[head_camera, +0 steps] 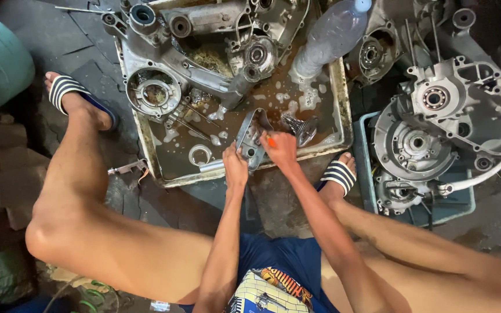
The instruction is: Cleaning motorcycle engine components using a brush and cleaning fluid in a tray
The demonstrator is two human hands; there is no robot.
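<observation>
We look down at a shallow metal tray (343,98) of brown, foamy liquid on the dark floor (88,52), and we place everything by that tray. At the tray's near edge our left hand (236,168) is clamped on the lower end of a small grey metal cover (249,138), which stands tilted up out of the liquid. Our right hand (280,148) is closed around something orange (271,141), too hidden for us to tell what it is, and presses against the cover's right side; the two hands sit close together on the part. Just right of the cover, inside the tray, lies a toothed gear shaft (302,126). A metal ring (199,154) lies in the liquid to the left of the hands. The far half of the tray carries a large engine casing (204,52), and a clear plastic bottle (330,36) leans over the tray's far right corner. Right of the tray a blue crate (366,191) holds another casing half (453,110). Our feet in striped sandals rest at the tray's left side (68,90) and at its near right corner (338,174).
</observation>
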